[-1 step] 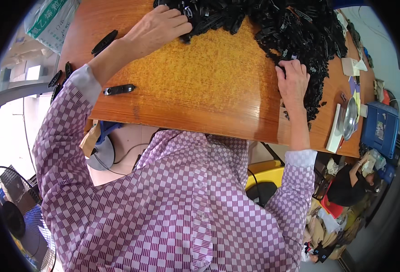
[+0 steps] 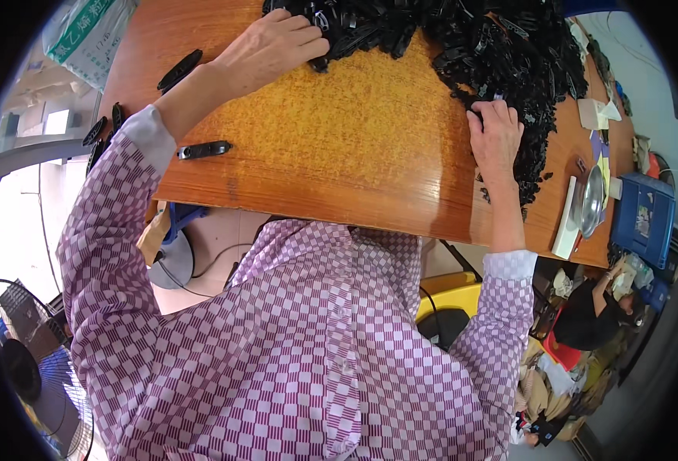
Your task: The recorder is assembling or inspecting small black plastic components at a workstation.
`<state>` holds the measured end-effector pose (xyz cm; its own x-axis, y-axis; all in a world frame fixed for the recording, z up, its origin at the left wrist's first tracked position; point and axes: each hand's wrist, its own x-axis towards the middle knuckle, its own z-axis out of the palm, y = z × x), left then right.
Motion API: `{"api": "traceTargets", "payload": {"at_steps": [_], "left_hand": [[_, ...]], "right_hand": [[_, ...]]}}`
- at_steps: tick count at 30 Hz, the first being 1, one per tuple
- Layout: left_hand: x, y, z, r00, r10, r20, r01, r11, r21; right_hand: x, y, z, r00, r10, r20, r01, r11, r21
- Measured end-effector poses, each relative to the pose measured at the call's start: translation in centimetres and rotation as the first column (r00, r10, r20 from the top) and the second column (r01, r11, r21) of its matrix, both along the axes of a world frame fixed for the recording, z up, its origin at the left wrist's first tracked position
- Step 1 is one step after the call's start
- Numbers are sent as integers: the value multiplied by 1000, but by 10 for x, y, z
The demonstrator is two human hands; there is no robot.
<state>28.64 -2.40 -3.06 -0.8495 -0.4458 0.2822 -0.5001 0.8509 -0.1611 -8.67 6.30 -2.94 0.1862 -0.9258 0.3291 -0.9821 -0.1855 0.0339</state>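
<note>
The person's loose, long-sleeved shirt (image 2: 254, 376) is carrying a checked pattern, its pale lilac squares alternating with blocks of fine purple stripes, while a straight placket (image 2: 342, 338) in the same cloth is running down the front, dotted with small pale buttons (image 2: 340, 314). The left sleeve (image 2: 101, 238) and the right sleeve (image 2: 500, 323) are looking wide and creased, each ending in a plain, pale cuff (image 2: 509, 266) that is standing out against the busy check. Past the cuffs, the left hand (image 2: 277, 46) and the right hand (image 2: 497, 135) are showing bare.
</note>
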Motion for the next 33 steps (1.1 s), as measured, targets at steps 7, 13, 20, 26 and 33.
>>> {"api": "traceTargets", "payload": {"at_steps": [7,13,20,26,33], "left_hand": [[-29,41,5,882,245,-402,-126,946,300],[-80,102,-1,391,791,-471,664,113,739],[-113,139,0,349,889,-297,880,-203,429],[-121,146,-1,331,890,-314,875,-165,455],[-122,146,-3,307,885,-351,865,-105,491]], "right_hand": [[4,14,6,753,-155,640,63,984,165],[45,54,39,-112,-408,906,-202,902,381],[65,84,49,-127,-393,911,-245,902,355],[91,96,42,-385,-415,824,-339,894,292],[101,93,39,-449,-419,790,-295,903,311]]}}
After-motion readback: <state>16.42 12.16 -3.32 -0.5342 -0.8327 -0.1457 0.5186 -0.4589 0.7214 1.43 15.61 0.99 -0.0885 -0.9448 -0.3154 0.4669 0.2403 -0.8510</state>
